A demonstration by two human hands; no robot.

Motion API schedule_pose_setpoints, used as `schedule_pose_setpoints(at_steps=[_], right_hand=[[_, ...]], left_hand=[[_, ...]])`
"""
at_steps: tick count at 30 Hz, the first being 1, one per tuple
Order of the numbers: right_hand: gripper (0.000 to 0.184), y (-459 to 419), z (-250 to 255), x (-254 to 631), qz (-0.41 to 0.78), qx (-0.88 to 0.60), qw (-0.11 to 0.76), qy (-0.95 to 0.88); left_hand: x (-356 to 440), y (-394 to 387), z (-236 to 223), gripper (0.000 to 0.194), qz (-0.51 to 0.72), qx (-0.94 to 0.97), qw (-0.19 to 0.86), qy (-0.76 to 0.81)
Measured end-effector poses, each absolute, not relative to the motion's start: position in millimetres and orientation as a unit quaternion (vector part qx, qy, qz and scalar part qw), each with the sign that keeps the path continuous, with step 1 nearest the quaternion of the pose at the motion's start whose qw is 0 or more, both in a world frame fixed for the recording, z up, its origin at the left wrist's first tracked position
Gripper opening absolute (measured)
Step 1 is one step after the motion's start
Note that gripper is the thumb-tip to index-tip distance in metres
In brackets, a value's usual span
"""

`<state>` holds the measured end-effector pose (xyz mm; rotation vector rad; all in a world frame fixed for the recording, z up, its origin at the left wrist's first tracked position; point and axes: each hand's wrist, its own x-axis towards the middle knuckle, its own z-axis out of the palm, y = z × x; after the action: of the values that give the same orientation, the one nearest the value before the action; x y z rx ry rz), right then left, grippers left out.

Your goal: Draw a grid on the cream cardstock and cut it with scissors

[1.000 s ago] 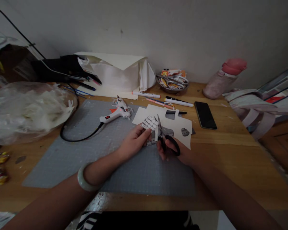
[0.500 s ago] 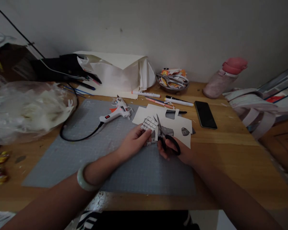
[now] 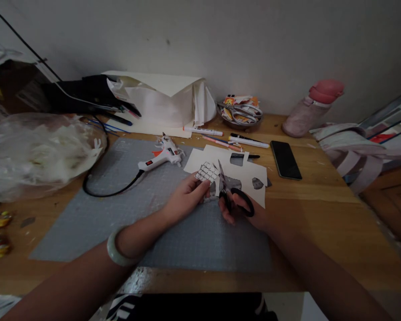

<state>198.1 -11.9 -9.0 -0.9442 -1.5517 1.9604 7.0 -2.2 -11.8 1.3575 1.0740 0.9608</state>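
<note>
In the head view, a left hand (image 3: 191,192) pinches a patterned paper piece (image 3: 207,172) above a gray cutting mat (image 3: 130,223), beside black-handled scissors (image 3: 230,191) held partly open by the curled right hand (image 3: 243,209).

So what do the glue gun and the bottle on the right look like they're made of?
Glue gun: probably hard white plastic, going by its smooth moulded body. Bottle: matte pink lid, likely plastic; the mottled body's material I can't tell.
</note>
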Motion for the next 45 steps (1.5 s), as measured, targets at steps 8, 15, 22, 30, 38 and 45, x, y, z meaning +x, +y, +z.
schedule_pose_setpoints(at_steps=[8, 15, 22, 30, 38, 45], right_hand=[[0.062, -12.8, -8.3, 196.7, 0.720, -0.360, 0.222, -0.551], [0.059, -11.5, -10.9, 197.6, 0.706, -0.353, 0.235, -0.567], [0.060, -10.5, -12.2, 198.1, 0.716, -0.347, 0.228, -0.561], [0.062, -10.9, -12.2, 198.4, 0.707, -0.362, 0.227, -0.564], [0.061, -9.5, -11.5, 198.7, 0.703, -0.351, 0.227, -0.575], [0.061, -8.7, -12.0, 199.5, 0.701, -0.350, 0.220, -0.581]], left_hand=[[6.9, -3.1, -9.3, 0.026, 0.395, 0.574, 0.558, 0.450], [6.9, -3.1, -10.4, 0.025, 0.406, 0.572, 0.552, 0.452], [7.2, -3.0, -10.2, 0.024, 0.404, 0.573, 0.558, 0.445], [6.5, -3.0, -9.3, 0.024, 0.399, 0.589, 0.547, 0.442], [6.2, -3.6, -9.8, 0.024, 0.394, 0.576, 0.558, 0.449], [7.0, -2.7, -9.2, 0.025, 0.407, 0.571, 0.552, 0.451]])
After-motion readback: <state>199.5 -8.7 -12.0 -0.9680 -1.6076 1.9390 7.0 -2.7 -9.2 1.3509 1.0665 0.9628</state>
